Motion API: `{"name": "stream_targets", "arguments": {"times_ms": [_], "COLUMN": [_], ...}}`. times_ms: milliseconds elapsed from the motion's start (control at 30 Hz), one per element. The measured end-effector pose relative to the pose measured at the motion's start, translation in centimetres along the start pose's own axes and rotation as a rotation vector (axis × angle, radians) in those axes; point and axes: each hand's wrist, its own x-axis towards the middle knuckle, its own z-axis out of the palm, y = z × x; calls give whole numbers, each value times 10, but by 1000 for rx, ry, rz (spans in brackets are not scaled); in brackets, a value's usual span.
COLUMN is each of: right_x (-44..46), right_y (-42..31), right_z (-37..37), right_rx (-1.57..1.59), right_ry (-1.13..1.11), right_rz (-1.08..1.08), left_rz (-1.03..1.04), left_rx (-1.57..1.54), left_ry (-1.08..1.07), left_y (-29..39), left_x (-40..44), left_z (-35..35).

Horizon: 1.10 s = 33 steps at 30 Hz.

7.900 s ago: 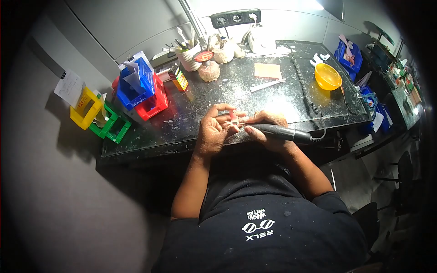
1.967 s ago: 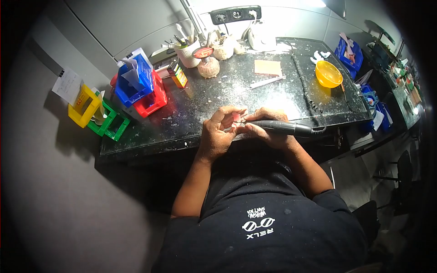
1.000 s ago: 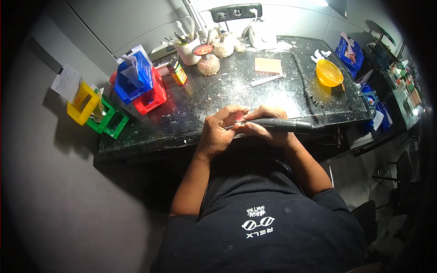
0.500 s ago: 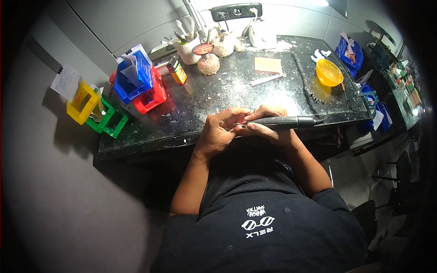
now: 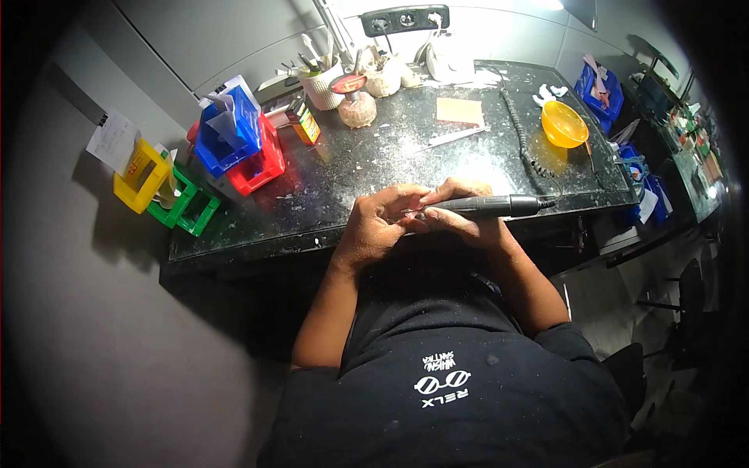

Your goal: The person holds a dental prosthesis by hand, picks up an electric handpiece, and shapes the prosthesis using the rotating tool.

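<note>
Worktop [image 5: 374, 168] in head view: black, scuffed, dusted with pale specks, brightly lit toward the back. Both hands meet above its front edge. Left hand [image 5: 374, 225] curls inward, thumb and fingers gripping a small pink piece [image 5: 413, 204], partly hidden by the fingers. Right hand [image 5: 474, 229] closes round a dark handpiece [image 5: 491, 206], its slim end directed left at the pink piece; contact between the two too small to make out. Coiled cord [image 5: 516, 129] runs across the worktop to the right of centre. Beyond the hands: pale strip [image 5: 454, 139] lying just in front of a peach-coloured sheet [image 5: 459, 111]. Orange bowl [image 5: 564, 125] stands near the right edge, white pieces [image 5: 549, 95] just behind it. Left of centre at the back: bottle with red top [image 5: 357, 111], beside a white textured pot [image 5: 321, 87] holding tools. Further left, blue bin [image 5: 226, 136] over red bin [image 5: 260, 168].
</note>
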Motion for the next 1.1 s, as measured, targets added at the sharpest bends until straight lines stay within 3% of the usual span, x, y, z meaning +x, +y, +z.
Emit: {"name": "stream_targets", "arguments": {"times_ms": [400,467,600,833,933,1100], "right_x": [-2,-2,2,0,0,0], "right_y": [1,1,-1,-4,-6,-2], "right_z": [0,3,4,-1,1,0], "right_rx": [129,58,-125,37,29,-60], "right_ry": [-19,34,15,-29,21,-1], "right_rz": [-9,147,-54,-56,109,-7], "left_rz": [14,-12,82,151,45,90], "left_rx": [-48,-104,-10,75,44,105], "left_ry": [17,45,85,108,132,123], "left_y": [2,3,-2,-5,-3,-2], "left_x": [0,-2,-1,0,-2,-1], "left_z": [2,3,2,3,3,4]}}
